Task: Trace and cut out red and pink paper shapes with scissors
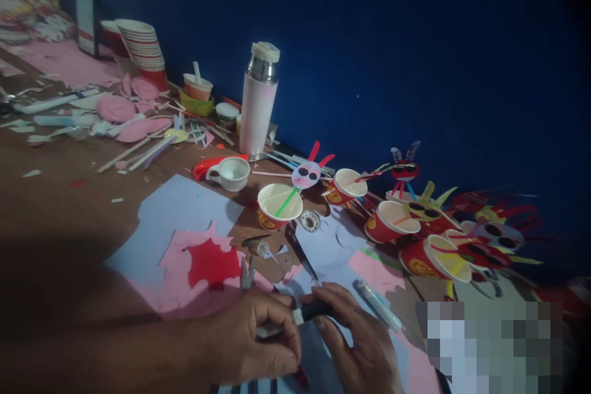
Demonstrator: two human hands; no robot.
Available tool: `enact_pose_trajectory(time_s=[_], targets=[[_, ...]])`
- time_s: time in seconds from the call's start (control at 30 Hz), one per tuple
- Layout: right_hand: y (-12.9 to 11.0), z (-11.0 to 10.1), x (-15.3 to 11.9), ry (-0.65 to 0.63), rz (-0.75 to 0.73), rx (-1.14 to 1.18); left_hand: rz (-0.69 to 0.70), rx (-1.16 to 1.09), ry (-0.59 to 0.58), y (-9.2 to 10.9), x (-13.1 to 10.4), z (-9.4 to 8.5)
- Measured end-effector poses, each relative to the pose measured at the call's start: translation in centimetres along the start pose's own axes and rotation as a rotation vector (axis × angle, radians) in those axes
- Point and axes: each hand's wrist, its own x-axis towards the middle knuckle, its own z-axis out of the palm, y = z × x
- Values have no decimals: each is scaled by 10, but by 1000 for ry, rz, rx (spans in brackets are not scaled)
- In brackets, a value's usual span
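My left hand (pixel 263 335) is closed around the pale grey body of a pen-like tool (pixel 298 317), probably a marker. Its black end (pixel 316 309) is pinched by the fingers of my right hand (pixel 357 341). Just beyond my left hand, two pointed grey metal tips (pixel 247 273) stick up; the rest of that tool is hidden. Under and in front of the hands lie pale blue sheets and a pink paper with cut edges (pixel 173 283), with a red paper scrap (pixel 212 263) on top. A clear-barrelled pen (pixel 378 306) lies to the right of my right hand.
Red paper cups (pixel 279 206) with paper-faced straws (pixel 306 175) stand at the right. A white flask (pixel 259 101), a small cup (pixel 229 173) and stacked cups (pixel 141 49) stand farther back. Paper scraps and sticks (pixel 152 151) litter the left, below a dark blue wall (pixel 392 43).
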Motion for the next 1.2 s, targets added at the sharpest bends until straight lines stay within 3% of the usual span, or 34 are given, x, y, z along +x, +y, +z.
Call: enact_pose_trajectory(time_s=[0.17, 0.37, 0.67, 0.9, 1.1, 1.2], targets=[[-3, 18, -15, 135, 159, -1, 13, 23, -3, 2, -1, 1], [-4, 32, -19, 188, 85, 22, -14, 127, 30, 4, -1, 3], [-10, 42, -22, 210, 54, -21, -87, -69, 121, -8, 0, 12], [-1, 33, -20, 135, 27, 10, -190, -107, 102, -15, 4, 13], [-3, 2, 5, 157, 340, 435, 31, -47, 24, 1, 10, 7], [3, -17, 10, 156, 451, 426, 69, -42, 164, 9, 12, -2]])
